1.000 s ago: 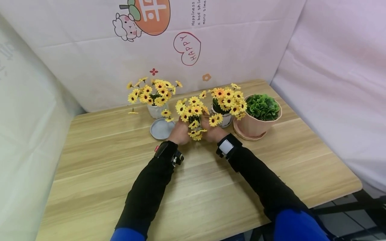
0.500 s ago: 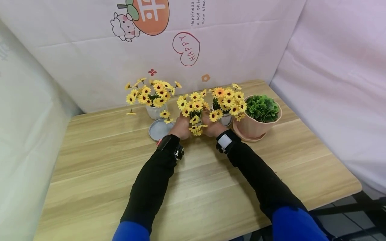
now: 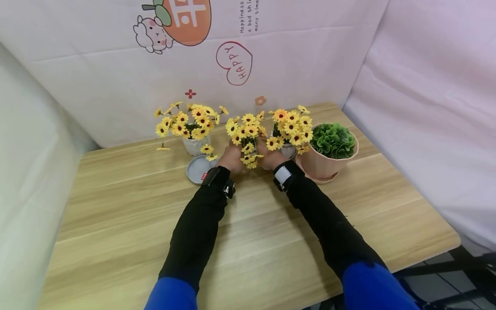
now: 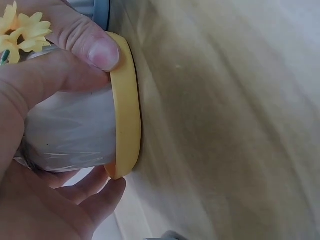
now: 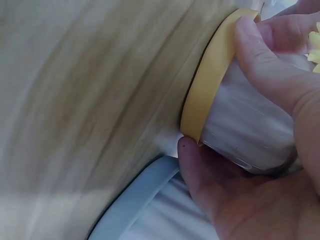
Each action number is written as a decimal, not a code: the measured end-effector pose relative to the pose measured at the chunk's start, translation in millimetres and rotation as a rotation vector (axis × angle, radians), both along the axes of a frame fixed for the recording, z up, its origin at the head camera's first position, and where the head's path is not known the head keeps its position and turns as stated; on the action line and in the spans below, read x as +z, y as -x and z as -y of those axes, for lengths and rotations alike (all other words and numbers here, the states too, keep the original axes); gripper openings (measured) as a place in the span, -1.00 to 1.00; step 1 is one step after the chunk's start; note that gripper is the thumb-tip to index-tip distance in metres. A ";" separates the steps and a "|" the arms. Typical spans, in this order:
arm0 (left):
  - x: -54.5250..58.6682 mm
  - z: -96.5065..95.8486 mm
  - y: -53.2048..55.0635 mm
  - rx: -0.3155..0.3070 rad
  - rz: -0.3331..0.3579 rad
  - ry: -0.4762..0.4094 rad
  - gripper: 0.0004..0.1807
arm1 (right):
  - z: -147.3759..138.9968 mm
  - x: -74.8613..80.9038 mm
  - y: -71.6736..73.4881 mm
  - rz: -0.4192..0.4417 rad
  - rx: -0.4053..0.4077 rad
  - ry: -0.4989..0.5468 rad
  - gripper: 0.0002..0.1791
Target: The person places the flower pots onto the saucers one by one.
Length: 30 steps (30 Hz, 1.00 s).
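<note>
In the middle of the head view, a pot of yellow daisy-like flowers (image 3: 249,133) stands between my two hands. The wrist views show its pale grey, glossy pot (image 4: 75,130) set in a yellow saucer (image 4: 127,110) on the wooden table. My left hand (image 3: 231,159) grips the left side, thumb on the pot beside the saucer's rim and fingertips (image 4: 107,200) under its lower edge in that view. My right hand (image 3: 270,159) holds the opposite side, its thumb (image 5: 252,45) on the saucer's rim. The two thumbs lie close together.
Back left is another flower pot (image 3: 193,145), with a grey-blue saucer (image 3: 193,170) in front of it. Close to my right hand stands a third flower pot (image 3: 288,151), in a blue-grey saucer (image 5: 132,200). A pink pot (image 3: 323,165) with a green plant (image 3: 334,141) is farther right.
Both hands have shifted slightly away from me, toward the back of the table, with the held flower pot and its saucer. The head view has turned a little; the other pots stay put.
</note>
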State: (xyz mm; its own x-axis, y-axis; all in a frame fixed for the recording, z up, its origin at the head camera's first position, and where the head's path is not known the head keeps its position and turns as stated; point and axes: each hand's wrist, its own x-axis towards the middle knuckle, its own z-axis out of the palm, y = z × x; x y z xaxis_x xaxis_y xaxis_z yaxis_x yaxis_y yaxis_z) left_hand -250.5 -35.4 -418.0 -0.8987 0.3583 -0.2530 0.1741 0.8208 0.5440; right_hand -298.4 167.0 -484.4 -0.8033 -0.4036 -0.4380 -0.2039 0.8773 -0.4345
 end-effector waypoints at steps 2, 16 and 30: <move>1.0 0.7 1.8 0.007 0.003 0.003 -0.27 | 10.0 31.5 -21.1 0.025 -0.049 0.000 -0.24; 10.2 -1.4 8.3 0.007 0.011 0.020 -0.27 | -6.8 -50.6 50.3 0.003 -0.107 -0.088 -0.21; -3.8 -1.8 4.3 0.059 -0.076 -0.056 -0.63 | 0.7 14.3 -12.3 -0.025 -0.193 0.096 -0.27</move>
